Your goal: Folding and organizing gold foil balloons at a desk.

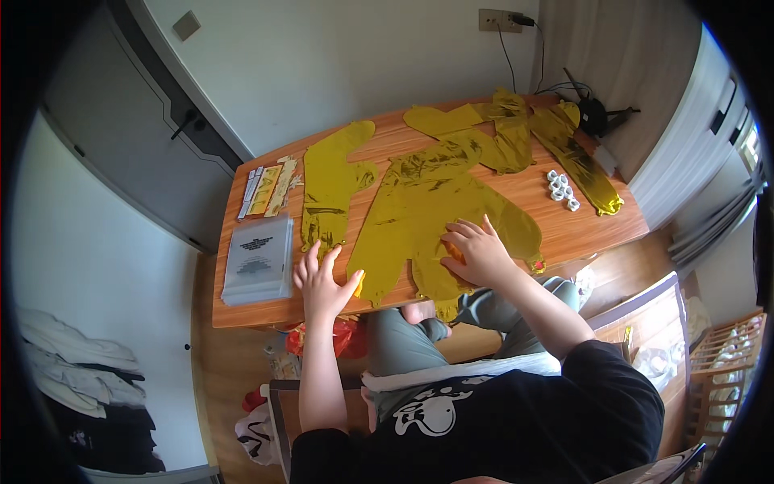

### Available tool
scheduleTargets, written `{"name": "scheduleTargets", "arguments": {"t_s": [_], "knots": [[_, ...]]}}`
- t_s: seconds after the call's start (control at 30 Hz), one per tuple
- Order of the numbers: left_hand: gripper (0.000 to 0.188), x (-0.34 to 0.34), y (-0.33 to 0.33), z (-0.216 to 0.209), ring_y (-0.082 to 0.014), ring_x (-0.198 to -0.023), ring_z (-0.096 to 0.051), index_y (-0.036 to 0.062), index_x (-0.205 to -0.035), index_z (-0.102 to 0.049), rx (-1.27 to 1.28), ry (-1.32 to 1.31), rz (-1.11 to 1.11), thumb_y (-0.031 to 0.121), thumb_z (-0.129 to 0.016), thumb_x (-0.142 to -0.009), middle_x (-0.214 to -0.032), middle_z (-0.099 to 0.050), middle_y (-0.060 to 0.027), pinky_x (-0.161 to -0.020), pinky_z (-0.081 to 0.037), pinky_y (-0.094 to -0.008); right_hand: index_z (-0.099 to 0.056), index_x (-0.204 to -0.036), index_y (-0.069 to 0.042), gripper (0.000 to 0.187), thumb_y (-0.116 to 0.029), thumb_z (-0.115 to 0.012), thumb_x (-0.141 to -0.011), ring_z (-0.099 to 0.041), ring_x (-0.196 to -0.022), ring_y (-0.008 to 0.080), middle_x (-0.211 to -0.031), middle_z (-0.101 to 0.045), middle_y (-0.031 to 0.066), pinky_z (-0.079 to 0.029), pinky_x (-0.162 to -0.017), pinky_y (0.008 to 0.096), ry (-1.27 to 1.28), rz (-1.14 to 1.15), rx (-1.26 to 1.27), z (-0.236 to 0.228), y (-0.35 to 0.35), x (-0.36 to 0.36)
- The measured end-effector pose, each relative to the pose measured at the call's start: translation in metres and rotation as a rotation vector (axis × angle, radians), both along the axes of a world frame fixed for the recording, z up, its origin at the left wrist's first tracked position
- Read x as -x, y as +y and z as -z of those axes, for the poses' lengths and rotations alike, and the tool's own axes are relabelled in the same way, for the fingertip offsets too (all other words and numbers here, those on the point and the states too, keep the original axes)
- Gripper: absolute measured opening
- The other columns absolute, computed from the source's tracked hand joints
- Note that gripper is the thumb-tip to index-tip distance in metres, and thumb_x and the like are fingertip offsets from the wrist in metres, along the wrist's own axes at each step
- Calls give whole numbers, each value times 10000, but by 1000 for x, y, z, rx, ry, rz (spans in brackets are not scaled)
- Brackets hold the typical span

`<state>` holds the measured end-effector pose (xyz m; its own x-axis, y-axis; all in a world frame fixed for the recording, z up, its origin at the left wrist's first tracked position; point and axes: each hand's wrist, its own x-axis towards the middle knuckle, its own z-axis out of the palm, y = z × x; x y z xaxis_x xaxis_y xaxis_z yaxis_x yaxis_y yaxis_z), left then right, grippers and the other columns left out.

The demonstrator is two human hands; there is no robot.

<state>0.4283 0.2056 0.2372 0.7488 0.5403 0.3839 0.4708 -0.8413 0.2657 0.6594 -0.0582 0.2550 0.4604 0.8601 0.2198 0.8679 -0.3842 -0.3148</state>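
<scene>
A large flat gold foil balloon (435, 202) is spread across the front middle of the table, its lower edge hanging over the front. On its right part rests my right hand (480, 254), palm down with fingers apart. My left hand (321, 289) is at the balloon's lower left edge, fingers spread, the thumb close to the foil. Just beyond those fingers is the lower end of a second flat gold foil balloon (329, 173). A stack of clear plastic bags (258, 258) with dark print lies left of my left hand.
More gold foil balloons lie at the back (439, 123) and right (576, 149) of the wooden table (597, 230). Several small white rolls (560, 189) sit at the right. Printed paper pieces (266, 189) are at the left. A black device with cables (595, 114) stands in the back right corner.
</scene>
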Motion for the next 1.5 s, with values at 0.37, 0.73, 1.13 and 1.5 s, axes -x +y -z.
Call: {"name": "scheduleTargets", "arguments": {"t_s": [0.37,0.73,1.13,1.5], "knots": [[608,-2,0,-1,-352,-1460,-315,215,-1349,-646,32,-2,18,459,-813,-818,-1564,-428,-98,-1204,-191,-534,-596,-1355,-107,605,-422,-728,-855,-454,-1428,357,-1456,-560,134,-242,-1209,648,-39,-44,-187,-1,-9,-4],[576,2,-2,-2,-328,-1445,-352,207,-1329,-657,1,-28,-2,439,-808,-824,-1530,-472,-87,-1200,-211,-527,-735,-1103,-114,364,-322,-800,-812,-533,-1319,335,-1233,-664,93,-328,-1178,609,-23,-71,-138,-5,-31,-2],[277,12,18,8,-316,-1237,-570,29,-1179,-669,231,-507,144,84,-708,-910,-1290,-623,-149,-1078,-432,-423,-712,-1019,-40,183,-70,-762,-846,-646,-1051,369,-1091,-701,144,-518,-937,444,-166,469,-546,-34,-158,-125],[164,-234,-178,-89,-271,-1118,-649,58,-1047,-699,171,-295,1020,91,-718,-888,-1140,-698,-102,-1004,-495,-400,-822,-1004,-149,242,-300,-826,-815,-567,-1149,280,-1108,-703,77,-463,-1026,413,-119,450,-154,3,-292,-251]]}}
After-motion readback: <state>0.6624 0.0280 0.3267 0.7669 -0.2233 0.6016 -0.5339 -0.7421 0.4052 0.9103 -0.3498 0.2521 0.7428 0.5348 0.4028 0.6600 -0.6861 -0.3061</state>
